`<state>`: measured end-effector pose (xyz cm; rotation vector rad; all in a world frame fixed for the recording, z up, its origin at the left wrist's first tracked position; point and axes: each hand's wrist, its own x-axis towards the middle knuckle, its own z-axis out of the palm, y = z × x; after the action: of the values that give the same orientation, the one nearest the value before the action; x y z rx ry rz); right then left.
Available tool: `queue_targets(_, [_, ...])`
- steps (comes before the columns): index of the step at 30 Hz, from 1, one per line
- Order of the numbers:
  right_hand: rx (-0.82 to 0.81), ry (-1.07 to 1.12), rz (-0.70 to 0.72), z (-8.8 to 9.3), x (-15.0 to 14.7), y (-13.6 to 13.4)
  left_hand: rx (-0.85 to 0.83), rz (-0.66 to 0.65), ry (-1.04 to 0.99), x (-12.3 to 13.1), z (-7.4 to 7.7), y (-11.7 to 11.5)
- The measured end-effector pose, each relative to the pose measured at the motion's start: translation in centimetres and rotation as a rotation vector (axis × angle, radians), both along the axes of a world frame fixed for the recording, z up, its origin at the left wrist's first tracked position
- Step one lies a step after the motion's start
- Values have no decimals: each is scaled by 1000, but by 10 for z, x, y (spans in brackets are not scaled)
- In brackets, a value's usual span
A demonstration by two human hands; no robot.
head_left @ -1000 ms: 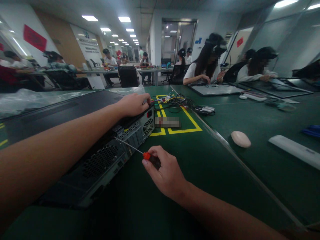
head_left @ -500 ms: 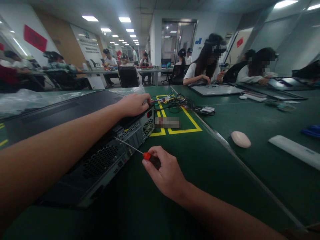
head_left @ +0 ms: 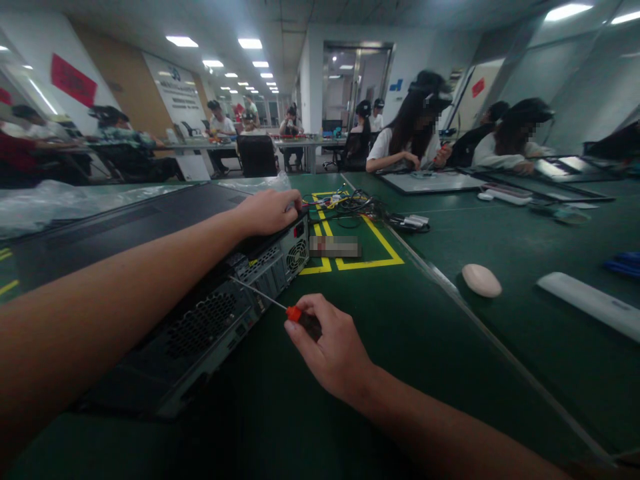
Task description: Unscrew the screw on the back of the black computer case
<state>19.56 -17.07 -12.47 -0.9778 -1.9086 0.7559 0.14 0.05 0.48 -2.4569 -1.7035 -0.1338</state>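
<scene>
A black desktop computer case (head_left: 125, 227) lies on its side at the left, its rear panel with fan grille, vents and slots turned toward my right. My left hand (head_left: 267, 212) presses on the rear corner of the case with bent fingers curled at its edge; the far fingertips are hidden. My right hand (head_left: 335, 347) is closed round the handle of a screwdriver (head_left: 293, 313) with an orange-red collar. The thin shaft reaches left to the rear panel, below my left forearm. Its tip meets the panel's dark upper edge, and the exact contact spot is too dim to make out.
Bundled cables (head_left: 360, 200) lie past the case, by yellow tape (head_left: 370, 263) on the green table (head_left: 425, 333). A pale mouse (head_left: 481, 280) and a white bar (head_left: 590, 300) sit to the right. Clear plastic wrap (head_left: 65, 203) is behind the case. Co-workers sit opposite.
Both my hands, the screwdriver and the case stay practically where they were. The view has tilted very slightly. Across the table, a co-worker's hand has shifted a little.
</scene>
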Motion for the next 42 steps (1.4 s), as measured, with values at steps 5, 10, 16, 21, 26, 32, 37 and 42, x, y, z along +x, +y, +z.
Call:
queue_targets(5, [0,4,2,2,0,0,-2,-11,6,0,0,-1])
queue_targets(10, [26,-16,-6,3,0,0,12,-5,28,1,1,-2])
queue_targets(16, [48,-51,0,0,0,1,4,-9,29,2,2,-3])
queue_targets(21, [25,-26,19,-2,1,1,7,-4,26,2,1,-3])
queue_targets(26, [5,-27,-4,-1,0,0,-1,-6,6,1,1,-2])
queue_targets(32, [9,-36,9,0,1,1,2,-11,8,1,0,-2])
queue_targets(37, [-4,-37,9,2,0,0,5,-3,6,1,-1,0])
queue_targets(42, [7,-36,-2,0,-1,1,2,-7,8,0,-1,1])
